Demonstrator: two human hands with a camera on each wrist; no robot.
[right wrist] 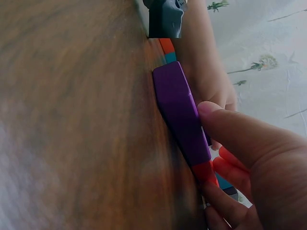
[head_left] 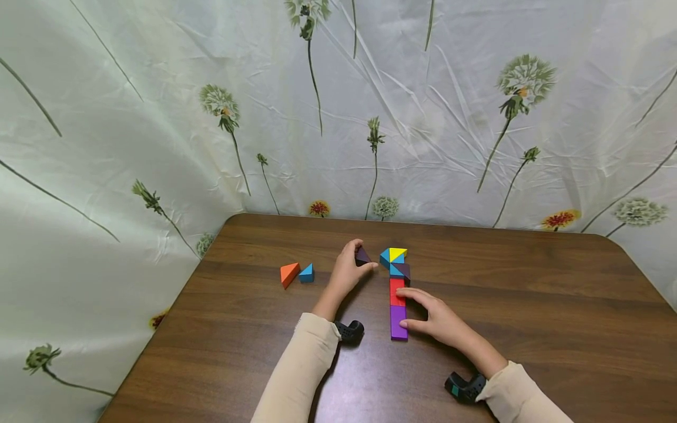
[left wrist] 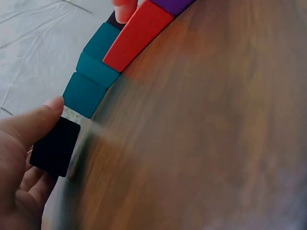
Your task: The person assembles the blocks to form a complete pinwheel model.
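Observation:
My left hand (head_left: 349, 269) pinches a dark triangular block (head_left: 362, 256) between thumb and fingers, left of a row of blocks. In the left wrist view, the dark block (left wrist: 56, 146) shows a square side face. At the row's far end sit a yellow triangular block (head_left: 398, 254) and blue triangular blocks (head_left: 385, 257), with another dark triangular block (head_left: 403, 269) just nearer. A red block (head_left: 396, 292) and a purple block (head_left: 399, 322) continue the row. My right hand (head_left: 441, 317) rests against its right side, fingertips on the red block, thumb at the purple one.
An orange triangular block (head_left: 289, 274) and a small blue triangular block (head_left: 307, 274) lie left of my left hand on the brown wooden table (head_left: 529, 294). A flower-printed curtain (head_left: 423, 117) hangs behind the table. Black devices are strapped to both wrists.

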